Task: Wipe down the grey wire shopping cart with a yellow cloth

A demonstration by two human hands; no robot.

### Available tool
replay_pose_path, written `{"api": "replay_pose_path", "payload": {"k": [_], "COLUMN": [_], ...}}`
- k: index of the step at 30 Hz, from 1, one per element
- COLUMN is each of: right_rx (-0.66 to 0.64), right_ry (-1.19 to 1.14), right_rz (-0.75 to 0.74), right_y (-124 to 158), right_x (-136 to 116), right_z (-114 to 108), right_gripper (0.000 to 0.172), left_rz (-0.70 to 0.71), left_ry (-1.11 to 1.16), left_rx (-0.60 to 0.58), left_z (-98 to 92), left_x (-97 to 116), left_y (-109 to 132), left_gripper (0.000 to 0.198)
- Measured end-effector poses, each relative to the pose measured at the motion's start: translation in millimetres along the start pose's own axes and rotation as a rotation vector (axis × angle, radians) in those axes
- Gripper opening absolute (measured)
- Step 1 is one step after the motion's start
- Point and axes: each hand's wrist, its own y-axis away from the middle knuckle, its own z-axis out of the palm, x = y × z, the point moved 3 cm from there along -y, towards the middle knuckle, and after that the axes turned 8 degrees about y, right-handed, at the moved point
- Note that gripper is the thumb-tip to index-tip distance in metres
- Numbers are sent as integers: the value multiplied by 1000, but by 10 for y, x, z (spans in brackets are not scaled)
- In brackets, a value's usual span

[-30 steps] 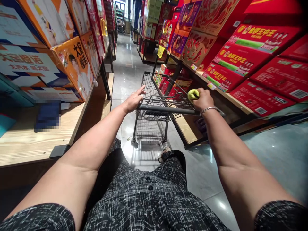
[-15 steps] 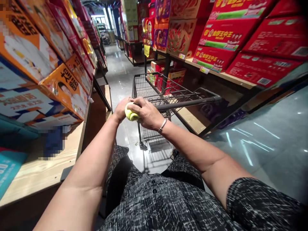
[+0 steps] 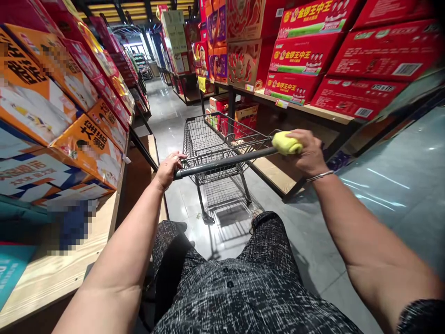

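Note:
A dark wire shopping cart (image 3: 208, 139) stands in front of me, its basket holding nothing that I can see. Its black handlebar (image 3: 225, 162) runs across toward me. At the bar's left end, my left hand (image 3: 169, 170) is closed around the cart's corner, fingers bent over the frame. My right hand (image 3: 308, 150) grips a folded yellow cloth (image 3: 287, 143) at the right end of the handlebar. The cloth touches the bar there, and my palm hides part of it.
Orange boxes (image 3: 88, 144) are stacked on a wooden shelf (image 3: 93, 232) close on the left. Red boxes (image 3: 295, 55) fill the shelf on the right, above a lower wooden ledge (image 3: 278, 174). A shiny grey tiled aisle (image 3: 163, 102) stretches ahead between displays.
My right hand has slid the yellow cloth from the handlebar's left end to its right end. The left hand stays near the left end, now apart from the cloth.

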Motion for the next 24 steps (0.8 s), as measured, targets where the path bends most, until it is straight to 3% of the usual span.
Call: {"api": "replay_pose_path", "payload": {"k": [3,5,8,11,14,19,21,24], "right_rx": [99,199,362,382,306,-25,-85,-29], "right_ry": [52,15,-63,-151,-145,-293,-326,-334], "right_rz": [120,116,62,-35,-39,-412,-490,-542], "right_y": [137,265,488,673,733,495,347,168], "right_x": [256,114,-445,-1154,-1816,-2778,-2909,-2739], "right_z": [35,193,561,962,1249,1384,1337,1195], "right_gripper": [40,35,25,28,24,23,28,24], "left_rz": [48,57,34,19,-28,-96,-121,-137], "left_ry": [19,36,42,46,1,-68,-63,-80], "left_rx": [8,27,44,37,47,15,2,-33], "left_z": [39,68,106,134,149,124,78,-15], "left_x": [16,38,70,109,139,176,175,159], "left_y": [0,6,23,43,59,73,71,60], "left_gripper": [58,61,65,63,65,69,68,64]}}
